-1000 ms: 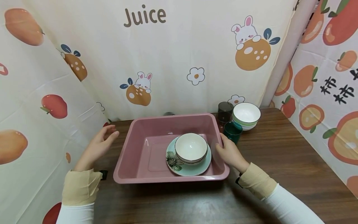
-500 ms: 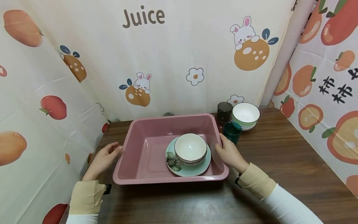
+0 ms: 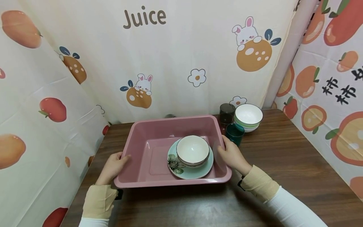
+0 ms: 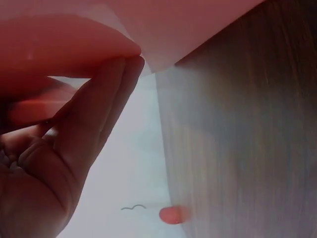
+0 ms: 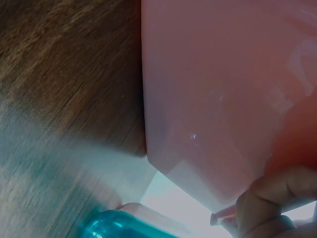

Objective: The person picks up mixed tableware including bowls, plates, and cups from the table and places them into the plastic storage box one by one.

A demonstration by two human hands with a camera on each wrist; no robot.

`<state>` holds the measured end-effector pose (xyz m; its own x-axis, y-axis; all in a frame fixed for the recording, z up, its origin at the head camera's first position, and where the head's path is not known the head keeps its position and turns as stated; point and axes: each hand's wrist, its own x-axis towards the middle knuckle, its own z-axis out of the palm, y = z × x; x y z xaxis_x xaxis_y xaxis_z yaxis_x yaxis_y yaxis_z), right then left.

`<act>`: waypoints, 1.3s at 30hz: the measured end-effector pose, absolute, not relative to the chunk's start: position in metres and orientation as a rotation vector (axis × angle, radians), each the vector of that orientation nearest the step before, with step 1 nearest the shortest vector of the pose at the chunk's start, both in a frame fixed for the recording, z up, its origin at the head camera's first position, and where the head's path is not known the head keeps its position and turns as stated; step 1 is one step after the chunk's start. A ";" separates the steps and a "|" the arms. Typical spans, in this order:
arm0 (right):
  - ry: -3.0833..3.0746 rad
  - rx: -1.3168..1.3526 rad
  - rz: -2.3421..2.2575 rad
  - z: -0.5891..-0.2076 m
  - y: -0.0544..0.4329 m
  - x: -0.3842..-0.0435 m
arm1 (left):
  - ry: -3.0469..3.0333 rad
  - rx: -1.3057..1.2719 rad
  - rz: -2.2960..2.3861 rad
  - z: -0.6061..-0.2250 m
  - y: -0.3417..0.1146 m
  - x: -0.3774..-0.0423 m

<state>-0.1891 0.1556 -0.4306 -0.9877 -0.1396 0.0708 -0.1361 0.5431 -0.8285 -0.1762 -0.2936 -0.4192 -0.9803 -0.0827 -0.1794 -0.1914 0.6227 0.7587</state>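
Note:
A pink plastic basin (image 3: 173, 183) stands on the wooden table, with a hand at each short side. My left hand (image 3: 112, 167) grips the left rim, its thumb over the edge; in the left wrist view the fingers (image 4: 94, 109) lie against the rim's underside. On the opposite side my right hand (image 3: 233, 157) holds the right rim, thumb on top and curled fingers (image 5: 265, 201) beneath it. Inside the basin, toward the right, a pale green plate (image 3: 195, 174) with a dark flower carries a small stack of white bowls (image 3: 193, 149) with dark rims.
Just right of the basin stand a teal cup (image 3: 234, 134) and a dark transparent cup (image 3: 227, 114). Behind them is a stack of white and green bowls (image 3: 248, 115). Printed curtains (image 3: 170, 47) enclose the wooden table (image 3: 272, 148) at the back and both sides.
My left hand has come right and down from beside the basin and taken hold of its left rim. The right hand keeps its hold; basin and dishes stay in place.

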 end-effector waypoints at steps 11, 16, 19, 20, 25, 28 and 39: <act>2.725 -0.248 -1.510 -0.429 0.155 -0.188 | 2.722 -0.246 1.302 -0.421 -0.293 -0.176; 2.716 -0.252 -1.458 -0.426 0.158 -0.189 | 2.742 -0.232 1.283 -0.419 -0.293 -0.174; 2.713 -0.246 -1.429 -0.424 0.162 -0.190 | 2.739 -0.227 1.289 -0.418 -0.292 -0.174; 2.723 -0.248 -1.413 -0.423 0.163 -0.190 | 2.737 -0.225 1.292 -0.418 -0.291 -0.174; 2.812 -0.260 -1.361 -0.414 0.169 -0.193 | 2.743 -0.244 1.277 -0.418 -0.291 -0.174; 2.865 -0.254 -1.365 -0.402 0.174 -0.195 | 2.747 -0.252 1.270 -0.418 -0.291 -0.174; 2.945 -0.114 -1.449 -0.359 0.212 -0.213 | 2.726 -0.255 1.285 -0.417 -0.290 -0.173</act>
